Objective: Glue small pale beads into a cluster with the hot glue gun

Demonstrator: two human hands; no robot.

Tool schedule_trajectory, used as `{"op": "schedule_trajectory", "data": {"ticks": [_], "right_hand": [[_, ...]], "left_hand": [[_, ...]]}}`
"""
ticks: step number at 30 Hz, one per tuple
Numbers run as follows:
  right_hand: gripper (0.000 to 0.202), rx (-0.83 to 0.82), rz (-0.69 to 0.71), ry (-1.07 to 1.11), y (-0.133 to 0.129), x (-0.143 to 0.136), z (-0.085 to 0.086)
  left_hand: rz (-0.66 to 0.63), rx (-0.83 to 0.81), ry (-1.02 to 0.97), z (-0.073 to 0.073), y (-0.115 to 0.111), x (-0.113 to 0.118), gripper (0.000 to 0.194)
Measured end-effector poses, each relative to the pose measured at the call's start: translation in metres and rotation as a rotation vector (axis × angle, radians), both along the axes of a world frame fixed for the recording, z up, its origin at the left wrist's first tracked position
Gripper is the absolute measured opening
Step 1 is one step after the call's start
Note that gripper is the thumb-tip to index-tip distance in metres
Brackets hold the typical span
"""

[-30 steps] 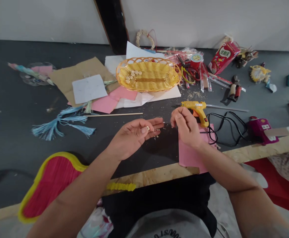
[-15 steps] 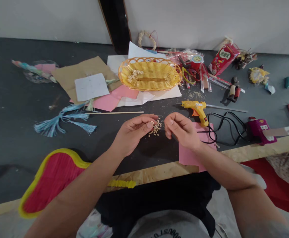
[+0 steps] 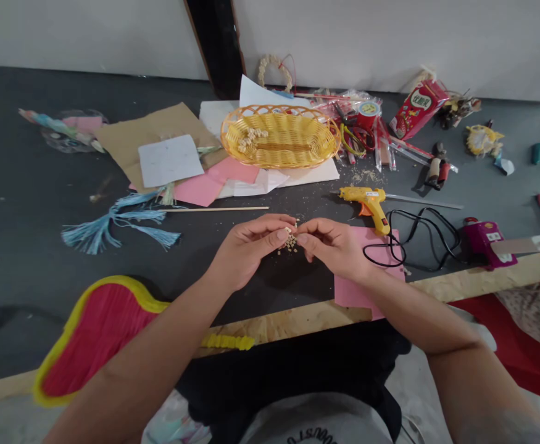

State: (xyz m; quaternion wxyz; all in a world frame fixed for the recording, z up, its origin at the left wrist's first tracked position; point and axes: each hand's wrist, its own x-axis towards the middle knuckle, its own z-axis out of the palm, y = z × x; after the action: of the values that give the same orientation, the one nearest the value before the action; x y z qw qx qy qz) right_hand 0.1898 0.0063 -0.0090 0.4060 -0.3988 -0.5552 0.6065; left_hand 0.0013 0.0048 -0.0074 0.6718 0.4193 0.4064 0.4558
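My left hand (image 3: pixel 255 246) is closed in a pinch, with a small pale bit showing at the thumb tip. Close beside it, my right hand (image 3: pixel 328 246) pinches with thumb and forefinger; whatever it holds is too small to name. Under and between the fingertips lies a little heap of small tan pieces (image 3: pixel 290 243) on the dark table. More pale pieces (image 3: pixel 251 140) sit at the left end of a yellow woven basket (image 3: pixel 292 161) behind my hands. A thin wooden stick (image 3: pixel 223 209) lies just beyond my left hand.
A yellow glue gun (image 3: pixel 366 198) with a black cord (image 3: pixel 429 225) lies to the right, near pink paper (image 3: pixel 350 290). Blue raffia tassels (image 3: pixel 100 231) and a red shape with yellow edging (image 3: pixel 107 339) are at left. A red carton (image 3: pixel 418 110) stands at the back right.
My right hand has moved left, bringing its fingertips up to those of my left hand over the heap. My left hand has stayed nearly where it was.
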Motion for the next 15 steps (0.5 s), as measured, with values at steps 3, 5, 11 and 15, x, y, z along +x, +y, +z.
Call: {"op": "schedule_trajectory", "data": {"ticks": [3, 5, 11, 15], "right_hand": [[0.028, -0.012, -0.024, 0.020, 0.000, -0.002, -0.001], [0.028, -0.012, -0.022, 0.030, 0.001, -0.002, 0.000], [0.029, 0.115, 0.023, 0.014, 0.001, 0.008, 0.007], [0.032, 0.389, -0.050, -0.033, 0.001, 0.012, 0.009]], "left_hand": [[-0.011, 0.036, 0.043, -0.001, -0.001, -0.001, 0.009], [-0.020, 0.048, 0.065, -0.001, -0.002, -0.001, 0.011], [0.005, 0.006, 0.009, 0.005, -0.001, 0.001, 0.012], [-0.029, -0.002, 0.023, 0.007, -0.001, -0.001, 0.018]]}}
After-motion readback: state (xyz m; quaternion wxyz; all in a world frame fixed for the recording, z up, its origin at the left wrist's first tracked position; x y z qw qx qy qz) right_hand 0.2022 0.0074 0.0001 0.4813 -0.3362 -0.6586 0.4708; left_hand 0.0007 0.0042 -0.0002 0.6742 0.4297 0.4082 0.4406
